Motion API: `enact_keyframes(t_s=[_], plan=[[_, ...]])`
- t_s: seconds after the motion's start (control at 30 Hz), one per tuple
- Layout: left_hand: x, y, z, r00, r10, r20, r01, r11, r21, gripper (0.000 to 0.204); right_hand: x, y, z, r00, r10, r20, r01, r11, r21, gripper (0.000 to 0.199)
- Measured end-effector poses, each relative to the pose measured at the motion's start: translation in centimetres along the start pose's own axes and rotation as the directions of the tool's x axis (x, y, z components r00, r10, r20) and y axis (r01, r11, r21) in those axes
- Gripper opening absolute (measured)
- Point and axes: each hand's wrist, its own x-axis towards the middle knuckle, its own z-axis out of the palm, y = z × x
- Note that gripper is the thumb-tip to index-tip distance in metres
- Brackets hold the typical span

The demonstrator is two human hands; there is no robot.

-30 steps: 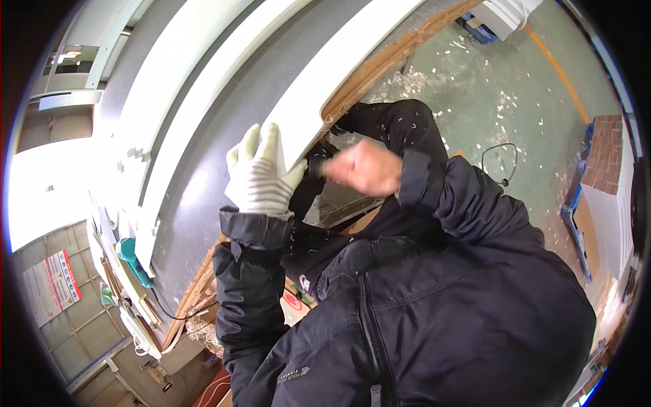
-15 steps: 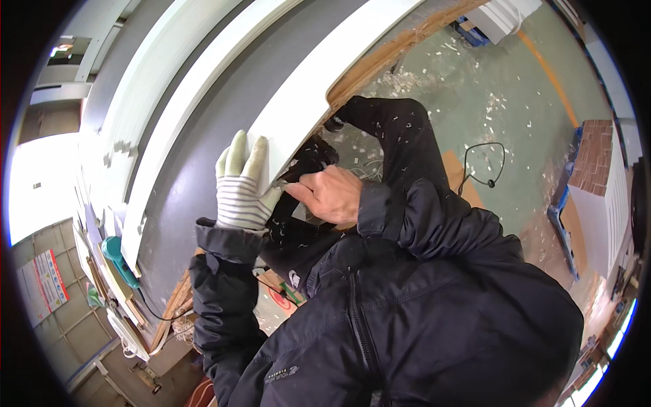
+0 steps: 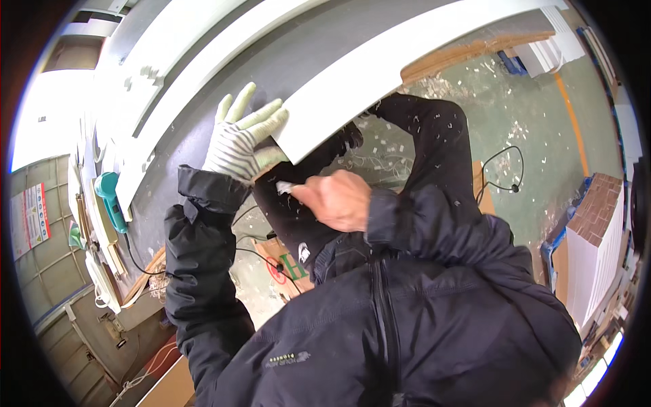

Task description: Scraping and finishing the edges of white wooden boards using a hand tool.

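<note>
My left hand (image 3: 239,137), in a white and grey striped work glove, lies flat with fingers spread on the near end of a long white board (image 3: 407,61) that rests on a grey work surface (image 3: 203,122). My bare right hand (image 3: 336,199) is closed, pinching a small white scrap (image 3: 283,187) just below the board's cut end. Both arms wear a dark padded jacket (image 3: 407,305). The board runs away to the upper right.
A second white board (image 3: 196,74) lies further back on the grey surface. A teal power tool (image 3: 110,197) with a cord sits at the left edge. White shavings litter the green floor (image 3: 522,115). A black cable (image 3: 505,173) and stacked white panels (image 3: 597,258) are at right.
My head has shifted, so the board and hands sit lower in view. My gloved left hand stays pressed on the board's end. My right hand has drawn slightly down from the edge, holding a white scrap.
</note>
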Motion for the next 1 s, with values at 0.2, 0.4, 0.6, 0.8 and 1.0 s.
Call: enact_keyframes(t_s=[0.2, 0.4, 0.6, 0.8, 1.0], plan=[[0.8, 0.4, -0.5, 1.0, -0.029, 0.012, 0.029, 1.0, -0.008, 0.07, 0.8, -0.6, -3.3, 0.995, 0.092, -0.028, -0.095, 0.988, -0.124, 0.05], [1.1, 3.3, -3.1, 0.988, -0.08, 0.136, 0.1, 0.984, -0.15, 0.061, -1.8, -0.2, -4.9, 0.969, 0.202, 0.14, -0.21, 0.976, 0.049, 0.055], [4.0, 8.2, 1.9, 0.953, -0.215, -0.211, 0.209, 0.977, -0.053, 0.069, -3.5, 7.2, -11.4, 0.801, 0.481, -0.356, 0.009, 0.584, 0.811, 0.031], [-2.8, 9.5, -6.5, 0.968, -0.115, -0.222, 0.116, 0.993, -0.008, 0.087, -1.2, 8.0, -19.7, 0.642, 0.539, -0.546, 0.345, 0.433, 0.833, 0.039], [-14.8, 3.0, -10.4, 0.978, -0.142, -0.151, 0.154, 0.985, 0.072, 0.099, 2.3, 8.5, -24.3, 0.516, 0.608, -0.604, 0.452, 0.406, 0.794, 0.03]])
